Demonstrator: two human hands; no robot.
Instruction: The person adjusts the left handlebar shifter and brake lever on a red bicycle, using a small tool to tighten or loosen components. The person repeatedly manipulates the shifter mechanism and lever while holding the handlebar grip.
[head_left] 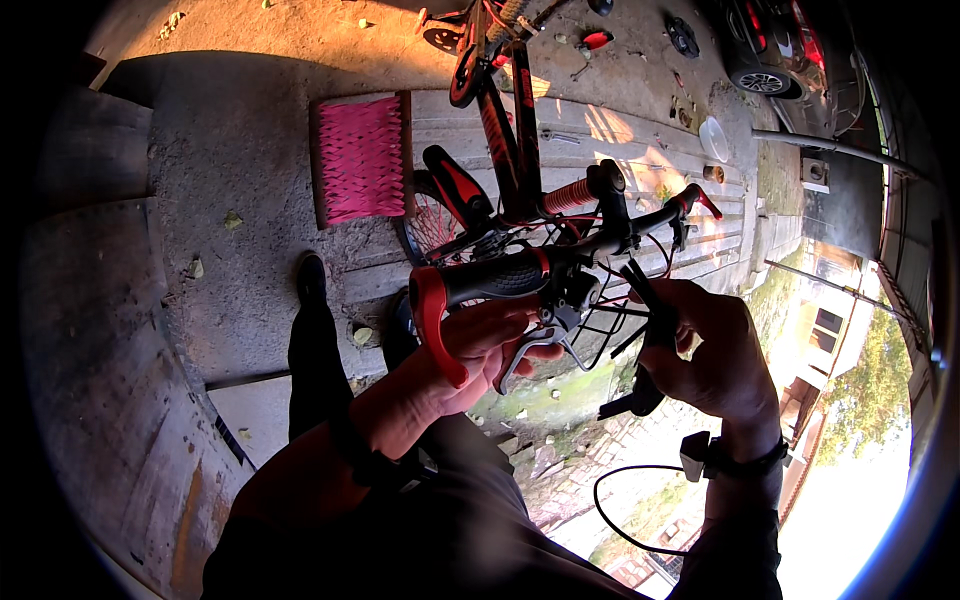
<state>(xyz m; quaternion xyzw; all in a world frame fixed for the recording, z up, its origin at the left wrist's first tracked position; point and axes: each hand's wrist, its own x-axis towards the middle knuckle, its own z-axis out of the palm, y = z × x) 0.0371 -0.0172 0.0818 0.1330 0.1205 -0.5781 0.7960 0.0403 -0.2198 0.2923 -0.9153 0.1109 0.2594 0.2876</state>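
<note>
A black and red bicycle handlebar [585, 245] runs across the middle of the view. At its near end are a black grip [495, 280] and a curved red bar end [430, 325]. Under the grip, my left hand [465, 355] is closed about the silver brake lever [517, 362]; its fingertips show past the lever. My right hand [715, 350] is closed round a black tool [655, 325] that looks like a folding multi-tool, with slim arms sticking out. The tool is beside the brake clamp [575, 292]; whether it touches the bar I cannot tell.
The bicycle frame [510, 140] stretches away over grey slabs. A low stool with a pink woven seat [360, 160] stands to the left. A white bowl [713, 140] and loose parts lie farther off. A parked car [775, 50] is at the far right.
</note>
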